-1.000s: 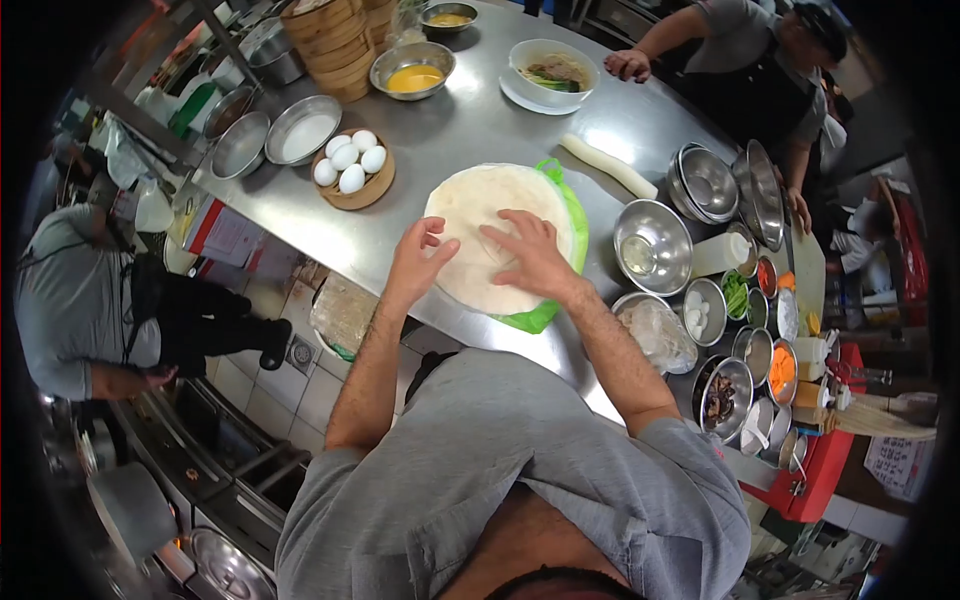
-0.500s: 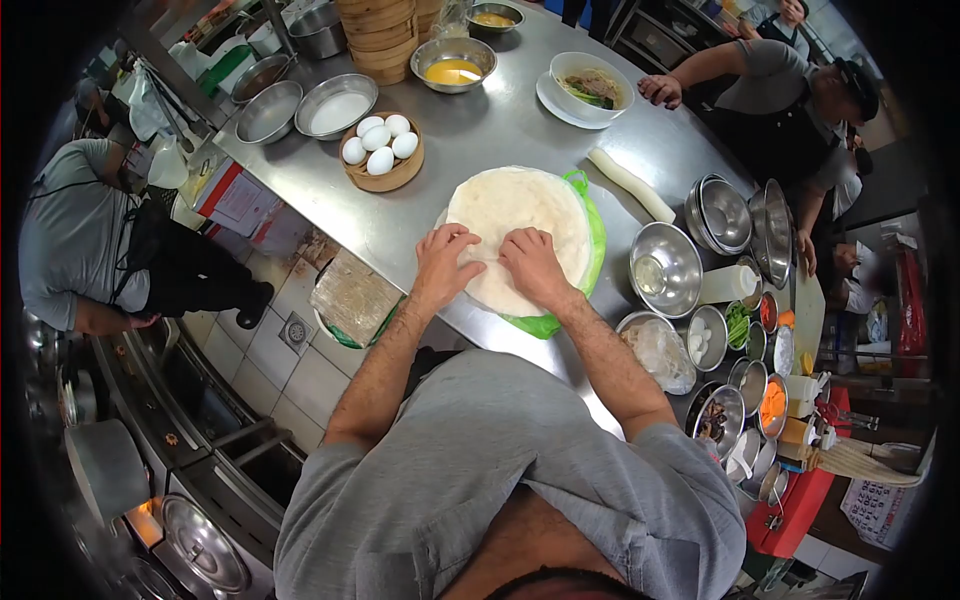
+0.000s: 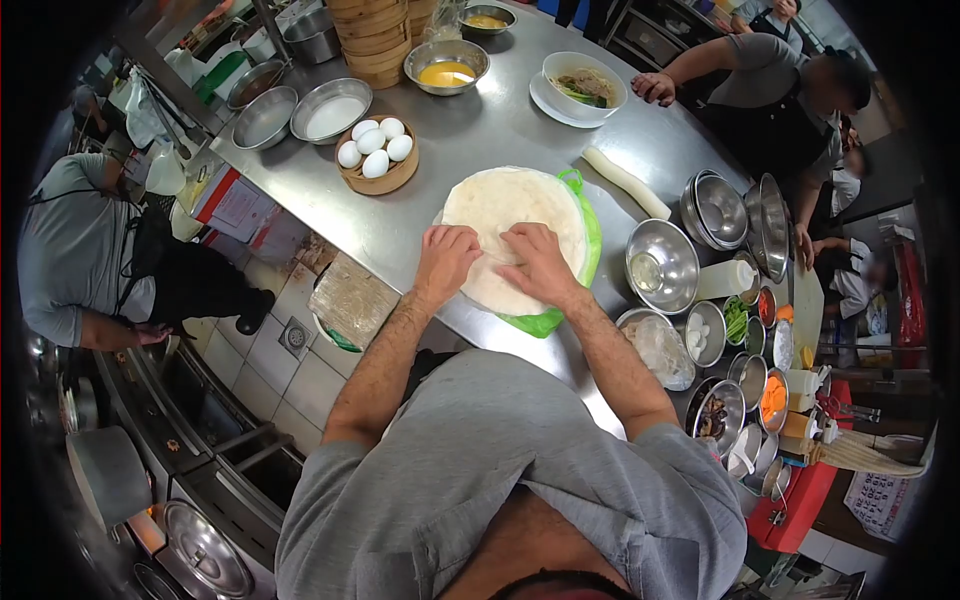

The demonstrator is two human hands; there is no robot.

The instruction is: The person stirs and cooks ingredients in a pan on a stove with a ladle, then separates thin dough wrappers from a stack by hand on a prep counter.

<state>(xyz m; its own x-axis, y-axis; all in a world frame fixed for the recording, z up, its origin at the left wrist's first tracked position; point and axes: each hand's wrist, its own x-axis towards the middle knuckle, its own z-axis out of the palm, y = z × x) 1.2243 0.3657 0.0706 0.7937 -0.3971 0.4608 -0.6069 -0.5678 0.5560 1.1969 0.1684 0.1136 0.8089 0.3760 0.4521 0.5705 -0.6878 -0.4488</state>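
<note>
A stack of thin, round, pale dough wrappers (image 3: 520, 200) lies on the steel table in front of me, with green plastic (image 3: 592, 245) showing along its right and lower edges. My left hand (image 3: 447, 262) is at the left edge of the stack, its fingers curled together on a wrapper's edge; the thumb is hidden. Over the lower middle of the stack rests my right hand (image 3: 538, 265), thumb apart from bent fingers. A faint raised fold shows in the top wrapper between both hands. A long white dough roll (image 3: 626, 183) lies beyond the stack.
White eggs fill a round bamboo basket (image 3: 378, 180) at left, near metal bowls (image 3: 331, 108). Bamboo steamers (image 3: 370, 45) and a noodle soup bowl (image 3: 585, 85) stand farther back. Several steel bowls (image 3: 662, 268) with ingredients crowd the right. A co-worker's hand (image 3: 655, 88) touches the far table edge.
My right hand has opened, its thumb spreading away from the fingers. My left hand has turned slightly, hiding its thumb. The stack stays in place.
</note>
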